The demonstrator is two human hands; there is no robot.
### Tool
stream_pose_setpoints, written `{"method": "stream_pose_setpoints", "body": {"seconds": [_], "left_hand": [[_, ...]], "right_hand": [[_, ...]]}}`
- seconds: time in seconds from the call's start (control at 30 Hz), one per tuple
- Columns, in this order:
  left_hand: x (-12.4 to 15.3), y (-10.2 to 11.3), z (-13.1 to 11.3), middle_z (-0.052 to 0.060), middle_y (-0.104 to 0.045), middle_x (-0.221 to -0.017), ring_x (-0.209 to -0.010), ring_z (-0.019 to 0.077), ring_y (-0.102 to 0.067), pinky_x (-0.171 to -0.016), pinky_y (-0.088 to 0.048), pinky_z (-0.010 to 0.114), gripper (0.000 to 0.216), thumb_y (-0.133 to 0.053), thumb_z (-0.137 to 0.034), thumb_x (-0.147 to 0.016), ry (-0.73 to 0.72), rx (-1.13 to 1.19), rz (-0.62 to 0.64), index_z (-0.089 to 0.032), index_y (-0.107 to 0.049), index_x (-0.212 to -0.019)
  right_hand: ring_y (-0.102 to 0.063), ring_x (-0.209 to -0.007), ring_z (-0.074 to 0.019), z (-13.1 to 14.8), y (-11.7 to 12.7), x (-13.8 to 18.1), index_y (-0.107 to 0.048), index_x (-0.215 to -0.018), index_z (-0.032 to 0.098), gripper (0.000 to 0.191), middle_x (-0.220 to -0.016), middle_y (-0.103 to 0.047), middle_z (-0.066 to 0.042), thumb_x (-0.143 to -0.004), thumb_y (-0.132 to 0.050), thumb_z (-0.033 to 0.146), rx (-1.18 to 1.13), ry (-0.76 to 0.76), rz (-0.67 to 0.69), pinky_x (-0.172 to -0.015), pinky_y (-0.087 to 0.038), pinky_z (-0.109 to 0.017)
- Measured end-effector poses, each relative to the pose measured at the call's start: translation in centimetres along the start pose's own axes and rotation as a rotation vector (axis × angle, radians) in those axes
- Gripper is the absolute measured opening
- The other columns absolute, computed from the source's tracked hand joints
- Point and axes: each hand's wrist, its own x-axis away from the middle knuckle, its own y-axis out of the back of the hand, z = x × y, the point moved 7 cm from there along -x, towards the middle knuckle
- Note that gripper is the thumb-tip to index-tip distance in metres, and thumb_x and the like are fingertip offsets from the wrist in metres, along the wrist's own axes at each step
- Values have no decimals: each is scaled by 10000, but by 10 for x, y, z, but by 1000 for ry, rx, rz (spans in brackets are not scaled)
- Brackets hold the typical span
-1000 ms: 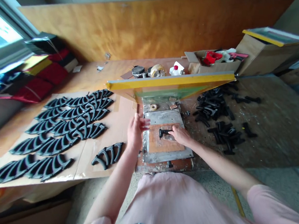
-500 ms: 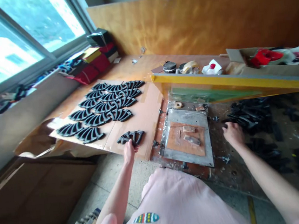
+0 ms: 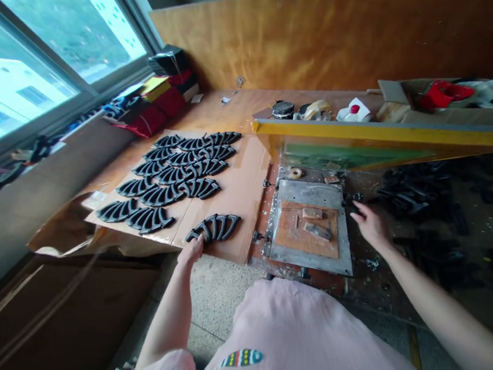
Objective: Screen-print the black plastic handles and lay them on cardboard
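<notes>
A fan of curved black parts (image 3: 214, 227) is seen lying on the near edge of the cardboard sheet (image 3: 246, 179), just left of the metal plate (image 3: 309, 225). Its near end is touched by the fingertips of the left hand (image 3: 191, 249), which is loosely open, with nothing gripped in it. The right hand (image 3: 370, 225) is held flat and spread over the stained bench just right of the metal plate, its fingers stretched toward a small black part (image 3: 355, 198) at the plate's far corner; whether that part is actually touched cannot be told. On the plate a brown pad (image 3: 306, 234) with two small blocks is fixed. Farther up the cardboard, rows of finished black parts (image 3: 171, 177) are laid out. A yellow-edged screen frame (image 3: 381, 134) is raised above the plate, and a blurred heap of black pieces (image 3: 416, 189) is spread at the right.
</notes>
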Motion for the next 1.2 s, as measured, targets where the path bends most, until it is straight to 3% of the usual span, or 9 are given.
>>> {"method": "stream_pose_setpoints", "body": {"seconds": [0.07, 0.13, 0.27, 0.47, 0.63, 0.77, 0.97, 1.1, 1.2], "left_hand": [[4, 0, 3, 215, -679, -876, -843, 356, -668, -816, -484, 515, 539, -335, -515, -892, 67, -45, -14, -101, -663, -998], [14, 2, -2, 268, -646, -1056, -1022, 413, -614, -867, -450, 567, 645, -285, -579, -902, 125, -86, -147, -74, -627, -1111], [44, -6, -44, 186, -560, -1320, -1193, 349, -521, -960, -433, 477, 600, -369, -590, -901, -64, -99, -407, -172, -576, -1278], [48, -37, -72, 144, -422, -1497, -1321, 378, -391, -1051, -314, 558, 708, -473, -683, -823, -114, -93, -351, -234, -536, -1367], [38, -45, -71, 141, -530, -1402, -1289, 386, -411, -1039, -297, 591, 646, -520, -666, -800, -137, -91, -356, -232, -617, -1269], [23, -42, -62, 129, -593, -1329, -1249, 357, -465, -1046, -337, 515, 585, -603, -621, -771, -227, -81, -382, -225, -677, -1195], [-38, -9, -36, 112, -616, -1308, -1248, 334, -491, -1069, -362, 433, 597, -705, -599, -698, -511, -136, -331, -219, -708, -1158], [-86, 16, -8, 119, -610, -1319, -1228, 322, -519, -1071, -365, 425, 597, -698, -588, -707, -483, -173, -304, -206, -700, -1165], [-109, 21, 9, 112, -592, -1347, -1262, 295, -502, -1090, -345, 404, 597, -693, -575, -716, -431, -187, -266, -213, -677, -1191]], "right_hand": [[-633, -918, -228, 60, -11, 16, -624, -1274, 209, 393, -1044, -686, -104, -926, -464, 297, 3, 271, 52, -844, -506, -366], [-613, -929, -216, 105, -25, 31, -648, -1255, 238, 365, -1004, -682, -85, -947, -452, 239, 75, 458, 114, -852, -498, -339], [-578, -927, -223, 142, -45, 49, -686, -1204, 274, 363, -955, -668, -76, -927, -484, 152, 276, 620, 210, -830, -486, -331], [-560, -1081, -253, 154, -55, 46, -681, -1190, 222, 323, -1138, -668, -101, -927, -500, 173, 325, 626, 235, -922, -468, -395], [-395, -1378, -295, 167, -74, 57, -493, -1407, 161, 536, -1468, -469, -135, -913, -574, 353, 210, 730, 262, -1121, -349, -500], [-582, -1221, -238, 163, -68, 70, -649, -1232, 208, 335, -1278, -650, -81, -955, -509, 333, 5, 770, 356, -1057, -462, -426], [-724, -921, -196, 125, -21, 45, -730, -1049, 234, 303, -1033, -752, -38, -963, -474, 371, -102, 463, 196, -824, -584, -277], [-735, -860, -215, 104, -13, 35, -744, -1005, 242, 339, -962, -764, -35, -932, -490, 454, -85, 327, 152, -758, -597, -279], [-731, -884, -231, 97, -18, 35, -743, -990, 252, 353, -978, -762, -41, -929, -473, 472, -95, 255, 189, -795, -594, -323]]}}
